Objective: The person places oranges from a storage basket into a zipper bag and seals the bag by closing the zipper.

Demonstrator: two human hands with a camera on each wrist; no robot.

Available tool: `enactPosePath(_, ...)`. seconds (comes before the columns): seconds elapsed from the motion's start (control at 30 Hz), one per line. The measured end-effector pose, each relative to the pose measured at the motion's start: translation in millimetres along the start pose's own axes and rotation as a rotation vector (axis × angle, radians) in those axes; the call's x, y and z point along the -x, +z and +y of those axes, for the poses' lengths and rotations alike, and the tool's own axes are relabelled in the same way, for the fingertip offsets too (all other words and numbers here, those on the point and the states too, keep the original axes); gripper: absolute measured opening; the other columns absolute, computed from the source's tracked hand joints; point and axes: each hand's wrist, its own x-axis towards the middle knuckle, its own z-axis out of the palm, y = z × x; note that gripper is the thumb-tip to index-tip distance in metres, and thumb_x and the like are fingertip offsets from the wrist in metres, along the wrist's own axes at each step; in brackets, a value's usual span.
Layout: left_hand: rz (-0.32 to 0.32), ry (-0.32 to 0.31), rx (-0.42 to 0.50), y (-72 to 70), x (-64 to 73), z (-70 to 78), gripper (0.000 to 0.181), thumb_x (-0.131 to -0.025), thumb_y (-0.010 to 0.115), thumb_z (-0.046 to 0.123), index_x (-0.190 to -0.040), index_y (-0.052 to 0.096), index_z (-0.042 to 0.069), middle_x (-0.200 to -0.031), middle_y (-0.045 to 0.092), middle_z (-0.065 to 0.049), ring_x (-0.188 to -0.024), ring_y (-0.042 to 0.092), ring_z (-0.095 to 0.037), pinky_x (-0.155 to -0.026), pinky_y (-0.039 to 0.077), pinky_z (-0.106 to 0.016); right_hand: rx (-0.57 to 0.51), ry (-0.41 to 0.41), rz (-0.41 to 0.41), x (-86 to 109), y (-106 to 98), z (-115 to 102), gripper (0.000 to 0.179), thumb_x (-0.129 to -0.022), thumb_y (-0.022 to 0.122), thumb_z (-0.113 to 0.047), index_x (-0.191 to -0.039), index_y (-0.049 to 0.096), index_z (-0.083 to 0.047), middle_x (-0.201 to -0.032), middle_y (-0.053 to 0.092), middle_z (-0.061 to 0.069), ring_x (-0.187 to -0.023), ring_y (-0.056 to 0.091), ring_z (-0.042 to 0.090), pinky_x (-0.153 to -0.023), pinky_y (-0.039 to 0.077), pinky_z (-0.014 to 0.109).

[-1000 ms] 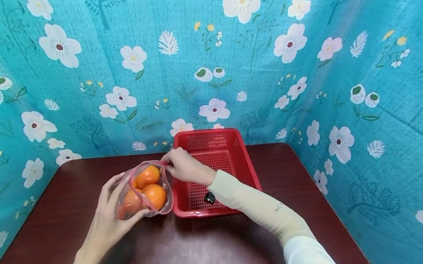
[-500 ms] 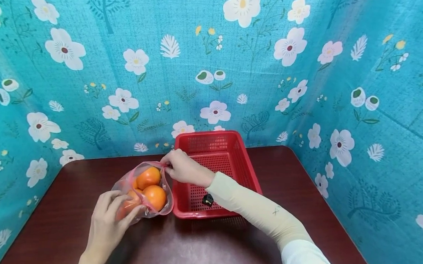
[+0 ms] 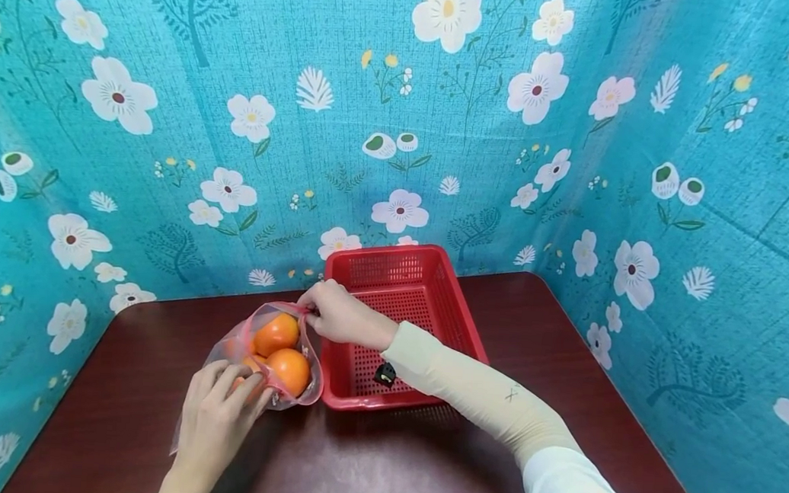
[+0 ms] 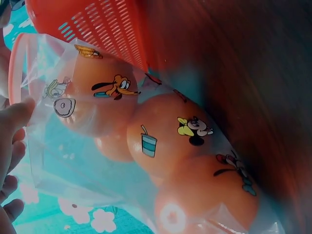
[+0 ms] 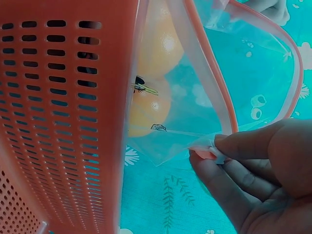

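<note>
A clear zip bag [image 3: 218, 352] with a pink-rimmed mouth and cartoon prints lies beside the basket's left side. Several oranges [image 3: 287, 370] are inside, and more of them show through the film in the left wrist view. My right hand [image 3: 345, 313] pinches the corner of the bag's mouth between thumb and fingers, close to the basket's rim. My left hand [image 3: 218, 410] reaches over the near side of the mouth with loosely bent fingers, beside the front orange. In the left wrist view its thumb [image 4: 19, 114] touches the film near the rim.
A red plastic basket [image 3: 472, 317] with slotted walls stands toward the back of the dark brown table [image 3: 365, 466]. A small black object [image 3: 385, 374] lies in it. Blue flowered cloth [image 3: 345, 159] hangs behind and at both sides.
My left hand has left the far-left side of the bag's mouth and moved to its near side, fingers drawing in. My right hand has stayed at its corner.
</note>
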Motion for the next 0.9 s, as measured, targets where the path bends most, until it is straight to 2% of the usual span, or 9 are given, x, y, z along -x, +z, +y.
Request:
enactPosePath(0.2,0.053,0.034,0.015,5.6,-0.1,3.1,0.051,-0.107,0.049,0.04,-0.087,0.076,0.002,-0.085,0.067,-0.013,-0.091,0.057,-0.041,-0.08,0.042,-0.056,0.016,-0.003,0.001,-0.1,-0.5,0.7,0.018,-0.097,0.066,-0.004,-0.111,0.078,-0.004,-0.092,0.075,0.002,-0.066,0.059,0.01,-0.059,0.052,0.013)
enactPosePath(0.3,0.04,0.033,0.006,4.5,-1.0,4.2,0.05,-0.108,0.047,0.038,-0.09,0.076,0.001,-0.086,0.068,-0.014,-0.093,0.056,-0.041,-0.082,0.041,-0.055,0.021,-0.006,0.006,-0.6,-2.3,1.5,0.019,-0.097,0.066,-0.004,-0.112,0.078,-0.005,-0.099,0.077,0.004,-0.071,0.061,0.01,-0.062,0.052,0.013)
enactPosePath(0.57,0.043,0.011,0.006,-14.4,-7.1,-2.0,0.048,-0.11,0.045,0.03,-0.094,0.076,-0.003,-0.088,0.071,-0.017,-0.09,0.059,-0.04,-0.08,0.047,-0.05,0.034,-0.01,0.026,-0.1,-9.8,2.7,0.021,-0.097,0.065,-0.003,-0.114,0.077,-0.005,-0.109,0.077,0.005,-0.085,0.064,0.01,-0.074,0.053,0.012)
enactPosePath(0.67,-0.024,-0.038,-0.006,-26.5,-11.1,-5.1,0.046,-0.11,0.044,0.03,-0.1,0.075,-0.003,-0.094,0.072,-0.016,-0.09,0.064,-0.033,-0.082,0.053,-0.044,0.039,-0.029,0.043,-1.0,-13.1,3.9,0.02,-0.098,0.064,-0.003,-0.113,0.077,-0.006,-0.109,0.077,0.005,-0.085,0.065,0.01,-0.073,0.052,0.013)
enactPosePath(0.73,-0.062,-0.075,-0.01,-34.9,-14.8,-7.5,0.026,-0.103,0.059,0.017,-0.103,0.074,-0.004,-0.097,0.072,-0.016,-0.09,0.067,-0.03,-0.083,0.055,-0.041,0.049,-0.042,0.058,-1.6,-15.7,4.6,0.02,-0.099,0.063,-0.004,-0.113,0.078,-0.007,-0.109,0.077,0.003,-0.088,0.065,0.008,-0.073,0.052,0.013)
enactPosePath(0.77,-0.076,-0.096,-0.007,-38.9,-17.0,-9.0,0.017,-0.098,0.067,0.009,-0.104,0.074,-0.004,-0.098,0.072,-0.016,-0.09,0.068,-0.03,-0.088,0.055,-0.035,0.052,-0.047,0.065,-1.5,-17.5,4.4,0.02,-0.099,0.063,-0.004,-0.113,0.078,-0.007,-0.109,0.077,0.004,-0.089,0.066,0.009,-0.074,0.052,0.013)
enactPosePath(0.8,-0.082,-0.111,0.0,-42.6,-19.3,-10.9,0.016,-0.09,0.074,0.002,-0.105,0.074,-0.004,-0.099,0.072,-0.017,-0.09,0.069,-0.03,-0.093,0.053,-0.028,0.057,-0.05,0.071,-1.5,-19.3,4.5,0.021,-0.099,0.063,-0.004,-0.113,0.077,-0.007,-0.11,0.077,0.004,-0.09,0.066,0.009,-0.075,0.052,0.014)
enactPosePath(0.9,-0.078,-0.15,0.051,-52.5,-26.2,-18.6,0.045,-0.063,0.087,-0.017,-0.105,0.073,-0.006,-0.099,0.073,-0.021,-0.087,0.07,-0.034,-0.102,0.039,-0.008,0.067,-0.054,0.087,-1.7,-25.1,5.3,0.021,-0.1,0.062,-0.005,-0.114,0.077,-0.008,-0.111,0.076,0.002,-0.095,0.067,0.008,-0.079,0.052,0.014)
